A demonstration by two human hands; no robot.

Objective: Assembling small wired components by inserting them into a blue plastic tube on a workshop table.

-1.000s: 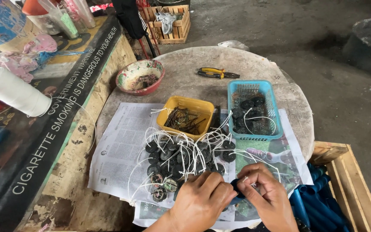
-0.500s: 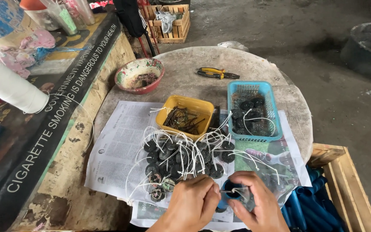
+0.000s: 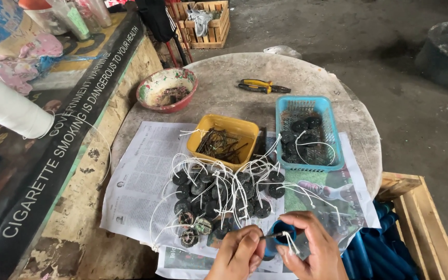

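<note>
Head view: left hand [image 3: 239,254] gripping one thin tool [image 3: 271,236], right hand [image 3: 312,249] pinching one blue tube [image 3: 282,232].

Yellow-handled pliers [image 3: 263,86], red-rimmed bowl [image 3: 166,89], white thread spool [image 3: 11,107], wooden crate [image 3: 207,16].

On the table [image 3: 234,78] lies newspaper [image 3: 141,181]. The discs [image 3: 219,194] are heaped on it, with the tray [image 3: 224,140] just behind and the basket [image 3: 307,129] to the right. Pliers [image 3: 263,86] lie behind the basket, the bowl [image 3: 166,89] at back left.
</note>
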